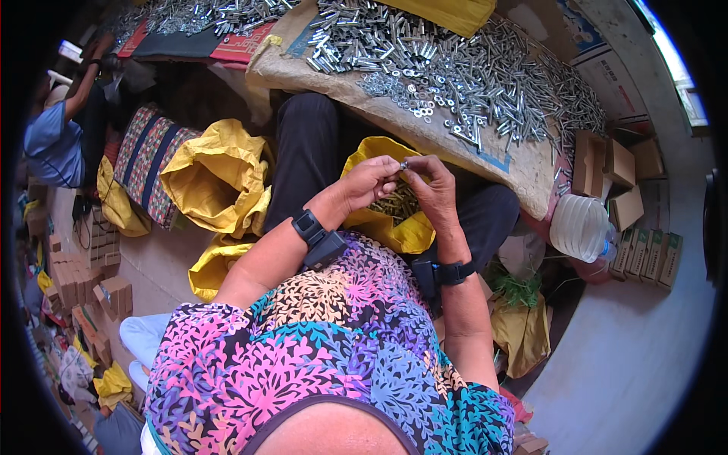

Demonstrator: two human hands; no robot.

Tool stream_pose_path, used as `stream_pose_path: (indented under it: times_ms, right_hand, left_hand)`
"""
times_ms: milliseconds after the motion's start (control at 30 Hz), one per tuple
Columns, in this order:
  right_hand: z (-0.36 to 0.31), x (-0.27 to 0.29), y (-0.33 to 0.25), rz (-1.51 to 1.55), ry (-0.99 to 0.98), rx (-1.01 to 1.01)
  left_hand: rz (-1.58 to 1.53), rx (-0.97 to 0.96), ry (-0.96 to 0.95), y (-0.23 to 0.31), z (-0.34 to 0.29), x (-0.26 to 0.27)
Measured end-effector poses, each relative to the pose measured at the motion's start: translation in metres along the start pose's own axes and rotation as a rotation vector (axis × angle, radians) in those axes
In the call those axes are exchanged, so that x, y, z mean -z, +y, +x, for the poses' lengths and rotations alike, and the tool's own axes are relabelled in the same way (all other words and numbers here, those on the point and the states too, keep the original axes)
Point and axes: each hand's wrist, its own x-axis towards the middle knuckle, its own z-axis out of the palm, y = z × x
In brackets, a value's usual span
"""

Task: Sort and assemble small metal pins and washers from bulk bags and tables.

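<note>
My left hand (370,182) and my right hand (432,191) meet in front of me, fingertips pinched together. Between them is a small silvery metal fastener (403,165), mostly covered by the fingers, so I cannot tell its exact kind. Right below the hands an open yellow sack (413,233) stands between my knees. Inside it lie many metal bolts (396,205) with a yellowish sheen. Beyond, on the worktable (334,89), are heaped loose silver bolts and sleeves (485,83), with flat washers (425,106) spread along the near side.
Another open yellow sack (216,182) stands left of my leg, beside a patterned bag (152,155). At the right are a clear plastic jug (580,227), open cardboard boxes (607,163) and small cartons (648,256). A person in blue (57,144) works at the far left.
</note>
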Motion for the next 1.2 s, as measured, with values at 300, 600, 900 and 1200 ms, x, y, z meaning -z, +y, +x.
stream_pose_path:
  times_ms: [300, 600, 900, 1200]
  right_hand:
    - [0.008, 0.006, -0.015, -0.211, -0.072, 0.142]
    - [0.007, 0.002, -0.011, -0.222, -0.060, 0.162]
    - [0.006, -0.002, -0.009, 0.096, -0.047, 0.078]
    - [0.008, 0.001, -0.012, -0.065, -0.044, 0.100]
  left_hand:
    - [-0.040, 0.000, -0.003, 0.002, 0.002, 0.005]
    - [-0.044, -0.010, -0.032, -0.002, 0.003, 0.008]
    - [-0.131, 0.006, -0.144, 0.004, -0.001, 0.002]
    - [-0.113, -0.023, -0.170, 0.003, 0.001, 0.004]
